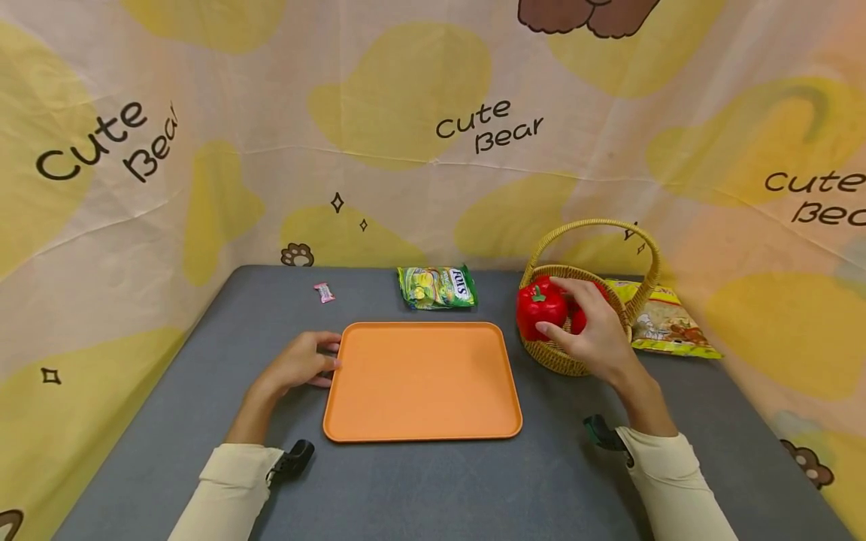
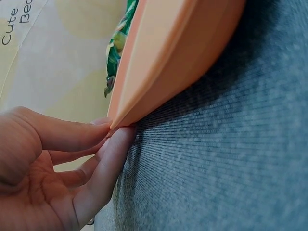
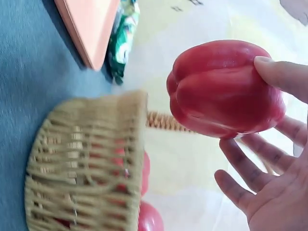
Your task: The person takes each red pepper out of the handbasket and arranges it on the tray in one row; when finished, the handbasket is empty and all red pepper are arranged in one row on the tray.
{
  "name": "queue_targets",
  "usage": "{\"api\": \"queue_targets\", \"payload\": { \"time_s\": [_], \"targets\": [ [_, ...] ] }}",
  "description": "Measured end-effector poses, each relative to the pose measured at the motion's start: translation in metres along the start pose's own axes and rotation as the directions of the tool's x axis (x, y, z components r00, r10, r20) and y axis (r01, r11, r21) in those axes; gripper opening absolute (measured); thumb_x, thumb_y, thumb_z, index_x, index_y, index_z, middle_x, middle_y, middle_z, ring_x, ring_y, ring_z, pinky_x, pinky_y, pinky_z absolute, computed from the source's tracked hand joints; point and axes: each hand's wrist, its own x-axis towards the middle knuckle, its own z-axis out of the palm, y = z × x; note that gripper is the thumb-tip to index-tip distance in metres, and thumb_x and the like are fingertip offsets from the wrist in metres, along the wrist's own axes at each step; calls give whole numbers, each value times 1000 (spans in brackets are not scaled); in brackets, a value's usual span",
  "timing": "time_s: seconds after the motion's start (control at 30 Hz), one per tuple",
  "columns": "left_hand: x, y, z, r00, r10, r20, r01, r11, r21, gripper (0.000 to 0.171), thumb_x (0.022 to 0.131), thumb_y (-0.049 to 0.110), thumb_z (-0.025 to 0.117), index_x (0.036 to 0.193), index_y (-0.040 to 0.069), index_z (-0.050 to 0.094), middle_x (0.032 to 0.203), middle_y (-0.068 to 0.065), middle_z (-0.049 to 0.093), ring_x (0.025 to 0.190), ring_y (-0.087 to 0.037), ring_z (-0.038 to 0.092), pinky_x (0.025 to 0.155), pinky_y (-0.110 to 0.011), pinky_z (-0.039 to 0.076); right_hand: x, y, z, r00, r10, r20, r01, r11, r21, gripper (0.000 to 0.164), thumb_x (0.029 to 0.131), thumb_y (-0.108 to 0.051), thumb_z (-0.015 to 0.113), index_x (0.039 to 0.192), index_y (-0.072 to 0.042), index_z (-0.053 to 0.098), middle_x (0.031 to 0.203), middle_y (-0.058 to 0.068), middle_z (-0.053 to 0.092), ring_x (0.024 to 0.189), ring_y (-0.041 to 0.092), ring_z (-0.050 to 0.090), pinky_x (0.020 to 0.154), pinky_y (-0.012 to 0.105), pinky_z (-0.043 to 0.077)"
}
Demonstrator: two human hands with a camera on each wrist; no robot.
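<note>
My right hand (image 1: 601, 334) grips a red bell pepper (image 1: 539, 314) between thumb and fingers. In the right wrist view the bell pepper (image 3: 219, 91) is up above the rim of the wicker basket (image 3: 82, 159). More red, rounded things (image 3: 150, 217) show inside that basket, partly hidden by its wall. On the other side, my left hand (image 1: 302, 362) holds the left edge of an orange tray (image 1: 422, 383). Up close, its thumb and fingers (image 2: 72, 134) pinch the tray's corner (image 2: 144, 98). The tray's top is bare.
Behind the tray lies a green candy bag (image 1: 438, 288). A small pink wrapped candy (image 1: 325, 292) sits at the back left. The basket's tall handle (image 1: 595, 222) arches over it, and a yellow food packet (image 1: 670, 323) lies to its right. A printed cloth (image 1: 406, 98) hangs behind the grey table (image 1: 433, 492).
</note>
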Motion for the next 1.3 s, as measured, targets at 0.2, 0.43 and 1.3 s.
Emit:
{"api": "queue_targets", "payload": {
  "time_s": [0.2,0.43,1.3],
  "targets": [
    [-1,0,-1,1000,-6,2,6,1000,0,58,98,-3,66,151,-14,46,141,-32,55,100,-26,71,74,-41,68,1,-12,19,999,-32,43,31,999,13,73,82,-19,90,148,-13,58,144,14,57,131,35,54,103,65,54],
    [0,-1,-1,1000,-3,4,3,1000,-3,57,99,-3,65,152,-13,46,142,-32,54,99,-25,70,74,-40,68,5,-27,45,986,14,167,-35,991,126,82,79,-16,91,152,-11,53,148,15,50,133,36,54,103,59,57],
    [-2,1,0,1000,-11,0,11,1000,-10,57,98,-2,66,151,-12,46,142,-31,54,101,-25,70,73,-39,68,32,-84,141,894,55,444,-195,941,275,83,85,-15,88,154,-5,44,150,8,51,135,29,51,107,49,56]
  ]
}}
